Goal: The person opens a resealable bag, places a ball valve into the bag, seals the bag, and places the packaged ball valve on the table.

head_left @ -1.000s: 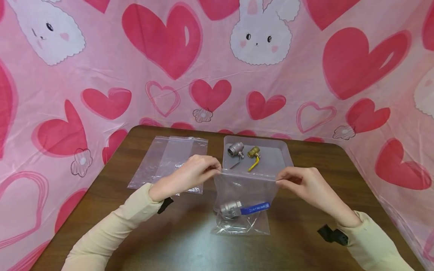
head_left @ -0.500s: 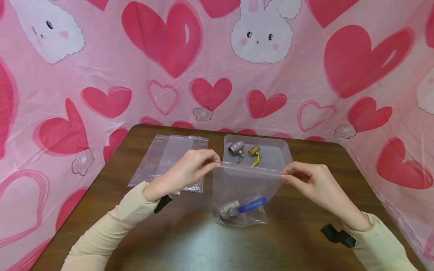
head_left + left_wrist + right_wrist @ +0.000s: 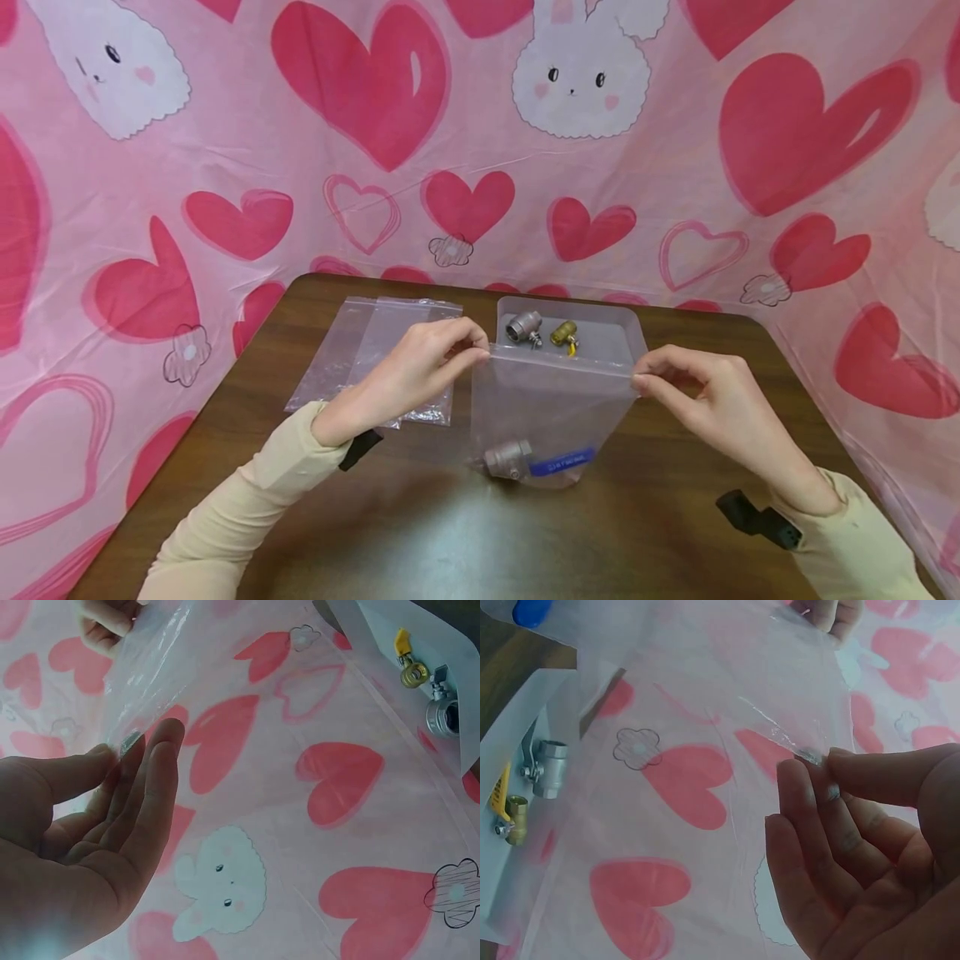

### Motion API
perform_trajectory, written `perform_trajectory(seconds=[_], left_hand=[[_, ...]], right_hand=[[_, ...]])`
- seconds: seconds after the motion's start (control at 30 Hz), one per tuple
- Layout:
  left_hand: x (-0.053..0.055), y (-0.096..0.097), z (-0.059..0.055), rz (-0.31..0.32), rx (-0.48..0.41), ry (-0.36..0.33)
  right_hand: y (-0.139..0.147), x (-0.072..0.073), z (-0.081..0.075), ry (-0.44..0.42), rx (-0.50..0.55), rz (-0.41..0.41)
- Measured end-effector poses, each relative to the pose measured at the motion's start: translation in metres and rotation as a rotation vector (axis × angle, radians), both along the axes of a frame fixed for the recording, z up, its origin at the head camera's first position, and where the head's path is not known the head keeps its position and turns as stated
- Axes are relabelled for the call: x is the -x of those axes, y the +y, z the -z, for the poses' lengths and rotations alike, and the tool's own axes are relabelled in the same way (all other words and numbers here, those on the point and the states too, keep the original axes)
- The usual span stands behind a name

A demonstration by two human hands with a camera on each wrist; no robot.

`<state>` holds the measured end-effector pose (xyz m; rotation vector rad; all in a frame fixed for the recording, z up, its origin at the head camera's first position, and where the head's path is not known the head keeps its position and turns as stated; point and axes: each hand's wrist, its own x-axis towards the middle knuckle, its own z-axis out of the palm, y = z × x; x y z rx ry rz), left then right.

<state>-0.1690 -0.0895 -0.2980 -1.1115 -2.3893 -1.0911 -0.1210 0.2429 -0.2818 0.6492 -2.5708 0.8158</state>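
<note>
A clear zip bag [image 3: 551, 408] hangs upright between both hands, its top edge stretched taut. Near its bottom lies a steel ball valve [image 3: 507, 460] with a blue lever handle [image 3: 562, 462]. My left hand [image 3: 420, 371] pinches the bag's top left corner between thumb and fingers. At the top right corner my right hand [image 3: 712, 400] pinches the edge the same way. In the left wrist view the thumb and fingertips of the left hand [image 3: 97, 802] meet on the film. The right wrist view has the right hand [image 3: 862, 832] gripping the other corner.
Behind the bag stands a translucent plastic tray [image 3: 633, 333] holding a steel valve [image 3: 524, 326] and a brass valve [image 3: 563, 333] with a yellow handle. Flat clear zip bags [image 3: 337, 350] lie on the wooden table [image 3: 247, 433] at the left. A pink heart-print cloth [image 3: 465, 125] surrounds the table.
Both hands have risen, and the right has shifted outward, drawing the bag's top edge wider. The bag now hangs straighter, its lower part no longer spread toward the front.
</note>
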Motion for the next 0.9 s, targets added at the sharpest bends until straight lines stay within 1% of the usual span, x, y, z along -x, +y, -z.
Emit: perform_trajectory(seconds=[0.2, 0.43, 0.57, 0.7, 0.8, 0.9], left_hand=[[0.002, 0.001, 0.001, -0.009, -0.022, 0.005], [0.007, -0.001, 0.004, -0.001, -0.028, -0.023], [0.009, -0.001, 0.006, 0.012, -0.026, -0.046], [0.011, -0.001, 0.010, 0.035, -0.052, -0.088], [0.013, 0.000, 0.011, 0.040, -0.073, -0.120], [0.014, 0.002, 0.011, 0.031, -0.073, -0.131]], right_hand=[[-0.002, 0.002, 0.001, 0.027, 0.022, -0.010], [-0.005, 0.003, 0.003, 0.062, 0.021, -0.018], [-0.008, 0.005, 0.006, 0.070, 0.023, -0.031], [-0.011, 0.008, 0.009, 0.064, 0.039, -0.040], [-0.015, 0.009, 0.010, 0.066, 0.052, -0.045], [-0.017, 0.012, 0.011, 0.069, 0.056, -0.058]])
